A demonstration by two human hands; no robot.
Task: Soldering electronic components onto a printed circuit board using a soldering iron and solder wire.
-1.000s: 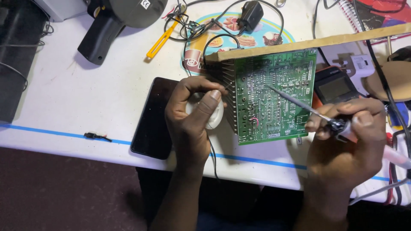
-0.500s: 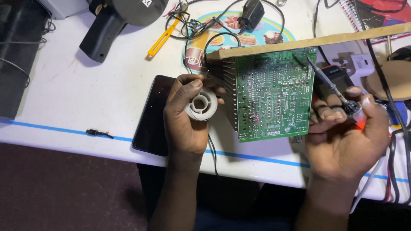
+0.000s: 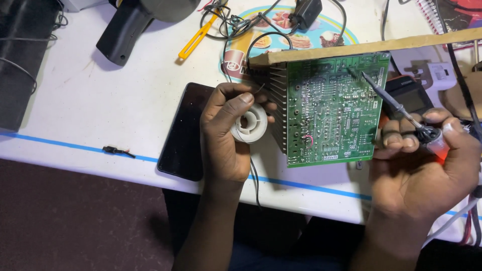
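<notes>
**Solder spool at nine o'clock, iron tip at two o'clock of the board**

Green circuit board [image 3: 334, 108] standing tilted on the white surface [image 3: 100, 100], solder side up, black finned heat sink along its nine-o'clock edge, a strip of wood [image 3: 401, 44] lying across its twelve-o'clock edge. Left hand [image 3: 226, 135] just beside that heat sink, grip clenched around a small white plastic spool [image 3: 249, 123] of solder, thumb across the rim, a thin wire end poking up toward twelve o'clock, close to the board's corner. Right hand [image 3: 427, 160] at the board's four o'clock, grip wrapped about a soldering iron [image 3: 401, 110]: translucent red-tipped handle in the fist, slim dark metal shaft running toward ten o'clock, tip touching or just above the board near its two-o'clock corner, cannot tell which. Long axis of the iron slanting from four to ten; spool well apart from the tip, across the board's width. Left hand nearer the heat-sink side, right hand nearer the joints under the tip.

Glossy black phone [image 3: 183, 130] flat at the left hand's nine o'clock. Matte black heat gun [image 3: 135, 22] at eleven o'clock, yellow-handled tool [image 3: 198, 37] and tangled dark cables nearby. Blue tape line [image 3: 75, 145] along the surface's near edge.
</notes>
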